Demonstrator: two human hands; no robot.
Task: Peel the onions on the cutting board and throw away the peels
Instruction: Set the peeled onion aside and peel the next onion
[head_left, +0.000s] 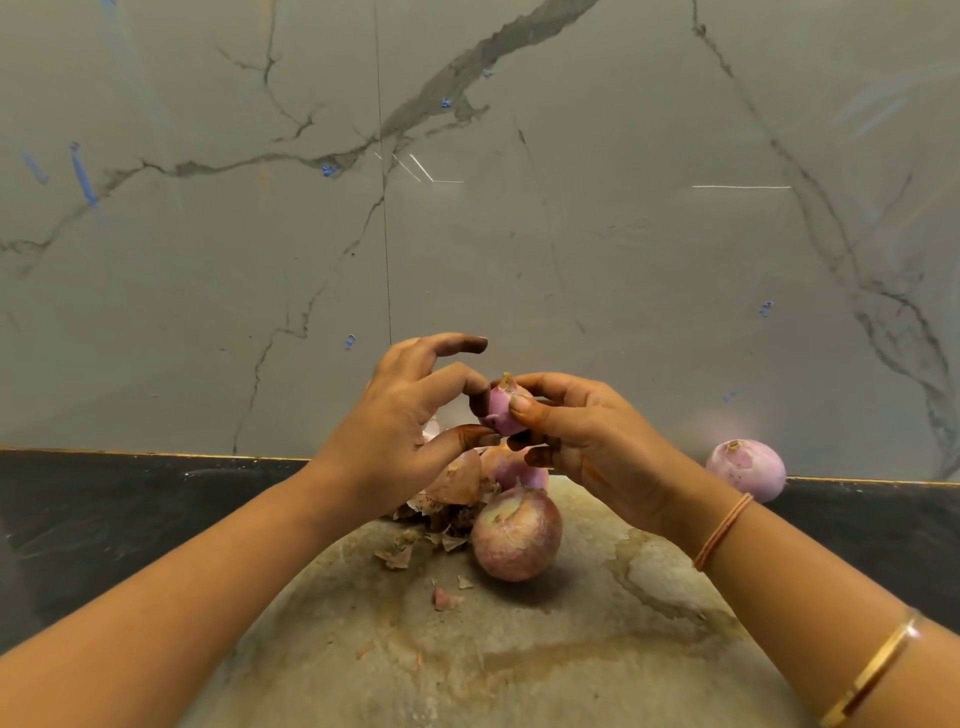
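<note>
So there's a small onion (501, 413) up in the air above the board, mostly bare and pale purple with a dry tip on top, pinched between the left hand (405, 431) and the right hand (582, 431). Down on the stained cutting board (519, 660) sits a bigger onion (516, 532), pinkish-brown and still partly in its skin. A third onion (517, 467) is just behind it, half hidden. Left of those two is a pile of papery brown peels (452, 491), with a few loose scraps (447, 598) nearer the front. A peeled onion (746, 467), pale purple, sits off the board at the right against the wall.
</note>
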